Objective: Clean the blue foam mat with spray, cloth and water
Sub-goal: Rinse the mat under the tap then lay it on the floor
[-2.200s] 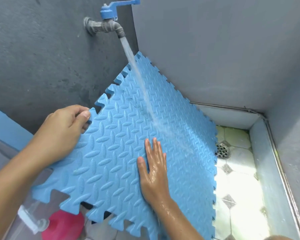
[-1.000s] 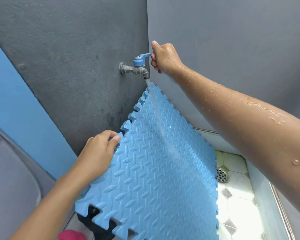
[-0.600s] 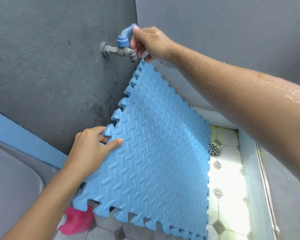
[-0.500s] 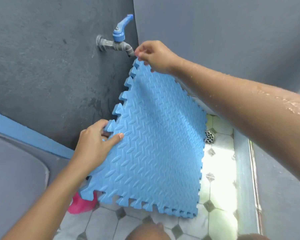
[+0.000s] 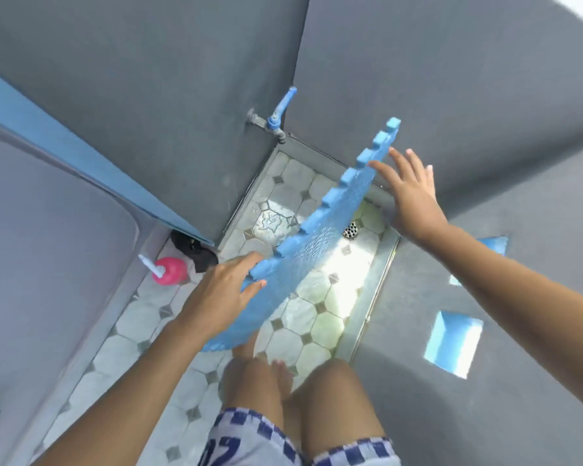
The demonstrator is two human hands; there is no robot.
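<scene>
1. Person's bare knees (image 5: 303, 391) and checked shorts, nearest the camera, standing on the tiled floor (image 5: 303, 317).

2. Left hand (image 5: 216, 294): pinches the lower toothed edge of the blue foam mat (image 5: 310, 250), thumb on the near face, fingers behind it.

3. Blue foam mat: held off the floor, tilted and seen almost edge-on. It runs from the left hand up towards the wall corner. Its surface glistens, so it is judged wet.

4. Pink spray bottle (image 5: 170, 271) with white nozzle: stands on the floor by the left wall, well apart from the mat. The body is opaque, so its contents cannot be told.

5. Dark cloth (image 5: 196, 252): crumpled on the floor just behind the bottle, in no hand.

6. Right hand (image 5: 413, 196): fingers spread and straight, holding nothing, thumb at the mat's upper edge. Whether it touches cannot be told.

7. Tiled wash bay with metal kerb (image 5: 371, 297): holds a film of water near the corner and a round drain (image 5: 351, 229), partly behind the mat.

8. Tap (image 5: 276, 121), blue handle: no stream visible.

Status, as judged: spraying, wiping and rinsing appear done, since the bottle and cloth are set aside and no water runs. Left to do: shed the water, dry the mat and put it away.
</scene>
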